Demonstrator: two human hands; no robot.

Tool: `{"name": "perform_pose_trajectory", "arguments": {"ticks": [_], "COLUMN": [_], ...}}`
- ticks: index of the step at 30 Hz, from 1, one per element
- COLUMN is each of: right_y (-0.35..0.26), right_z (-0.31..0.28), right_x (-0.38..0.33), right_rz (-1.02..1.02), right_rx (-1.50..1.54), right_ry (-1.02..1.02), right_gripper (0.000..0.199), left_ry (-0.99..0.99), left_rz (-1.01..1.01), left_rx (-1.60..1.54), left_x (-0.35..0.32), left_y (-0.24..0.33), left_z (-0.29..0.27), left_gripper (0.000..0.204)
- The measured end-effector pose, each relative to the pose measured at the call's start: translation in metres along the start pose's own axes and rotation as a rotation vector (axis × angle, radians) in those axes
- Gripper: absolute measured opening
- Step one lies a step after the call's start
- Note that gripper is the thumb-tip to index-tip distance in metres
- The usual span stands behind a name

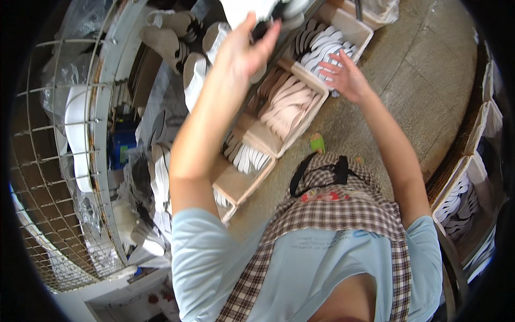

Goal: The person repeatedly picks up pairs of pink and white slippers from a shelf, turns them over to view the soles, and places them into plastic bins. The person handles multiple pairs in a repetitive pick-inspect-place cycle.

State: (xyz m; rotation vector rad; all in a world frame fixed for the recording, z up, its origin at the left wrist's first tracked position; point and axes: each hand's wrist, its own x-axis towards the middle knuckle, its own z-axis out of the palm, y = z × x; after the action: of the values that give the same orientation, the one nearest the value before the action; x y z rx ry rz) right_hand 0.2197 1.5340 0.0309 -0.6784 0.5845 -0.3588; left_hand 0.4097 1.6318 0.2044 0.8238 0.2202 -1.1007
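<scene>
My left hand [251, 47] is raised at the top of the view, slightly blurred, with thumb and forefinger apart. Its other fingers are mostly hidden. Just beyond it are white and black shoe-like pieces [289, 13], cut by the top edge; a dark part shows between thumb and forefinger, and I cannot tell if they touch it. My right hand [346, 79] is open and holds nothing, fingers spread over a box of white shoe soles [322, 51]. Nearer stands a box of pale pink soles [289, 104].
Another lined box [247, 185] with white soles [249, 158] stands nearer me. Several pale shoes [163, 45] lie along the left, beside a wire mesh rack [59, 161]. At the right edge, more boxes hold white and grey soles [458, 206]. A concrete floor [418, 70] runs between.
</scene>
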Motion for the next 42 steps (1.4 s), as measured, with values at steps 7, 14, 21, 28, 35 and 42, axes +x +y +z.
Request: {"name": "perform_pose_trajectory", "arguments": {"ticks": [7,14,21,28,35,42], "right_y": [-0.004,0.008,-0.008,-0.020,-0.005,0.001], "right_z": [0.025,-0.016,-0.026,-0.026,-0.028,-0.030], "right_x": [-0.044,-0.110,-0.157,-0.198,-0.210,-0.210], "right_rz": [-0.039,-0.163,-0.222,-0.251,-0.139,-0.104], "right_rx": [0.644,0.542,0.240,0.008,-0.013,-0.014], "right_ry": [-0.412,-0.286,-0.277,-0.088,-0.063,-0.076], "right_gripper": [0.080,0.087,0.117,0.136,0.128,0.108], "left_ry": [0.003,-0.291,-0.498,-0.736,-0.956,-0.752], "left_rz": [-0.105,-0.185,-0.123,-0.083,-0.108,-0.320], "left_rx": [0.437,0.609,0.472,0.280,0.275,0.219], "left_x": [-0.104,-0.130,-0.084,-0.057,-0.047,-0.040], "left_y": [-0.094,-0.136,-0.124,-0.160,-0.152,-0.155], "left_z": [-0.062,-0.094,-0.088,-0.099,-0.083,-0.071], "left_gripper": [0.038,0.063,0.067,0.061,0.056,0.061]}}
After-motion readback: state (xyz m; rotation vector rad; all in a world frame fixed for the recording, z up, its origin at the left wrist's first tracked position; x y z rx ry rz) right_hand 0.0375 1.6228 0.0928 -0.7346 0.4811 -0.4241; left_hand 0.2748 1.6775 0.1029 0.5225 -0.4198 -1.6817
